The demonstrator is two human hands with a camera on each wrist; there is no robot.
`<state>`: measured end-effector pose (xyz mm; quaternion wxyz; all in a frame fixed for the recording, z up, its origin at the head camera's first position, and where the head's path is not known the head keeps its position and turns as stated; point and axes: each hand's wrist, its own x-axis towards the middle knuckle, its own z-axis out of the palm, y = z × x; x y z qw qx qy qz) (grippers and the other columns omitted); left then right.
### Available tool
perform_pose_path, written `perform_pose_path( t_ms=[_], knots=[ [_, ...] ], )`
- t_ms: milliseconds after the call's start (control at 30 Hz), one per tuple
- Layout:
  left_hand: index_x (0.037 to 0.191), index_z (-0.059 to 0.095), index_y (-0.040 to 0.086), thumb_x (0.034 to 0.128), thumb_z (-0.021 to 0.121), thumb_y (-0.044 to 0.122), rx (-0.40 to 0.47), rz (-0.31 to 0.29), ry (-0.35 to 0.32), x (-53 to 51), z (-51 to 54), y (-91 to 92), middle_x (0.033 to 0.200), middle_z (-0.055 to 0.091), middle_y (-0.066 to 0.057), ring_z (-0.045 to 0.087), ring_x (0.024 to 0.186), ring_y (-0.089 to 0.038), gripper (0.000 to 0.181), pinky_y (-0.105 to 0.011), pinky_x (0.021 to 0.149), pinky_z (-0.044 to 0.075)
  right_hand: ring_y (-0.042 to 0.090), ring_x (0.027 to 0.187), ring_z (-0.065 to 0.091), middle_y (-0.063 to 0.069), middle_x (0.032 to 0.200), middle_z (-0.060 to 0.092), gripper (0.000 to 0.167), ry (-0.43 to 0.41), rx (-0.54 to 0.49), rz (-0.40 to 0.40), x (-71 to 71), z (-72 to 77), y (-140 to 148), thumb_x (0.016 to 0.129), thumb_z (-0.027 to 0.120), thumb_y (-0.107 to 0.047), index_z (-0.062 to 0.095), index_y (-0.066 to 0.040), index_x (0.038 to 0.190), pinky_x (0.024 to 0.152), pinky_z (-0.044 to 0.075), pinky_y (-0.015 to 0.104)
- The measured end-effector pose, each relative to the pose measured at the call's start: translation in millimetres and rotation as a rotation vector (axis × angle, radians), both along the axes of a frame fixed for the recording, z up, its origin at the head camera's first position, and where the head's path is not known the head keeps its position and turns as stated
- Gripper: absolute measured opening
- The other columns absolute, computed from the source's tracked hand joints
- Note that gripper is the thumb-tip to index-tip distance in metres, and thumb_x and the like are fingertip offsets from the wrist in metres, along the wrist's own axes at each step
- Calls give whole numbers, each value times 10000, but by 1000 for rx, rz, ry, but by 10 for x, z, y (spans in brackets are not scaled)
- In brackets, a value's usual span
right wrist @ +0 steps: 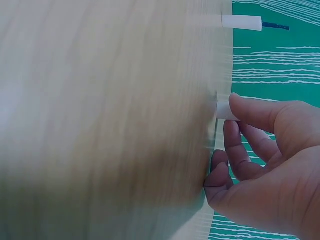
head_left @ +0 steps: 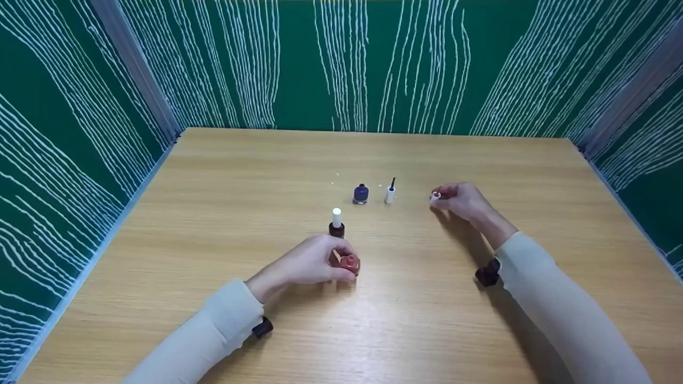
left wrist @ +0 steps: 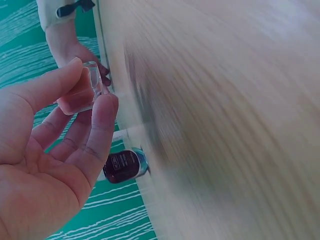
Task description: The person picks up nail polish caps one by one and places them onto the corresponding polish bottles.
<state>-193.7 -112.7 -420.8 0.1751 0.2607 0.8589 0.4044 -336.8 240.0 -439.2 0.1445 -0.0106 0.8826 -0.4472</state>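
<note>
My left hand (head_left: 315, 260) pinches a small uncapped bottle of coral-red nail polish (head_left: 350, 264) between thumb and fingers. In the left wrist view the clear glass base of this bottle (left wrist: 80, 95) faces the tabletop. Farther off on the right, my right hand (head_left: 466, 200) pinches a white nail polish cap (head_left: 435, 197). The right wrist view has one end of that cap (right wrist: 226, 110) at the table surface; its brush is hidden by my fingers. Just beyond my left hand stands a dark nail polish bottle (head_left: 336, 230) with its white cap on.
An uncapped blue-purple nail polish bottle (head_left: 360, 194) stands mid-table. Beside it, a white cap (head_left: 390, 196) stands upside down, its dark brush pointing up. Small white specks lie nearby. Green walls with white lines (head_left: 341, 64) enclose the wooden table (head_left: 213, 186) at the back and sides.
</note>
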Motion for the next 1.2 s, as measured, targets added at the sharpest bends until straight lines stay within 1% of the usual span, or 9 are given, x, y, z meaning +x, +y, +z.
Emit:
perform_pose_path(
  t_ms=[133,233,333,433,500,633,800,1000,1200],
  knots=[
    [1027,740,173,849,845,155,12,-8,1,-17,-13,42,962,679,82,678,860,-126,208,-267,775,549,297,1179,468,174,1315,573,402,-2,7,-2,8,-4,-9,970,709,-170,611,-20,1329,1110,339,441],
    [1022,740,174,853,843,166,8,-14,24,-36,-19,69,949,679,89,675,861,-125,199,-260,771,548,293,1173,468,170,1311,572,400,1,9,4,16,-8,-8,972,706,-173,610,-18,1328,1108,341,435],
    [1018,740,169,850,846,171,-1,-17,48,-50,-9,99,940,679,93,667,855,-119,199,-255,768,543,286,1134,477,172,1277,582,383,23,7,19,24,-14,2,978,695,-170,613,-2,1313,1054,367,408],
    [1014,740,165,847,849,172,-9,-22,57,-53,9,127,940,679,98,659,848,-109,200,-250,768,538,275,1096,486,174,1247,591,385,43,16,38,38,-18,14,984,690,-185,614,13,1305,990,386,373],
    [1018,738,166,848,848,172,-9,-24,53,-54,19,143,943,679,98,657,848,-106,203,-249,767,536,269,1088,489,169,1240,597,385,50,28,42,47,-17,25,982,694,-192,621,12,1299,972,387,361],
    [1032,740,159,853,842,158,5,-28,54,-61,39,173,936,689,93,669,850,-107,207,-251,772,544,278,1101,494,175,1251,601,385,58,54,49,60,1,46,978,700,-205,628,5,1293,1001,389,380],
    [1045,742,162,865,831,154,5,-35,76,-85,51,204,933,688,98,658,872,-108,201,-253,790,534,280,1106,499,177,1245,610,382,69,62,43,66,31,53,970,709,-205,635,5,1280,1035,383,406],
    [1046,744,169,873,827,173,-4,-45,75,-98,56,249,939,685,106,650,863,-92,192,-246,783,535,267,1072,509,168,1201,615,366,79,47,74,87,31,35,981,690,-184,627,13,1283,988,397,374],
    [1050,743,158,879,820,162,-1,-46,79,-119,71,303,950,688,93,654,865,-83,188,-238,768,542,277,1069,513,160,1201,603,353,78,44,92,128,80,25,987,683,-193,622,-6,1281,963,403,377]
  ],
)
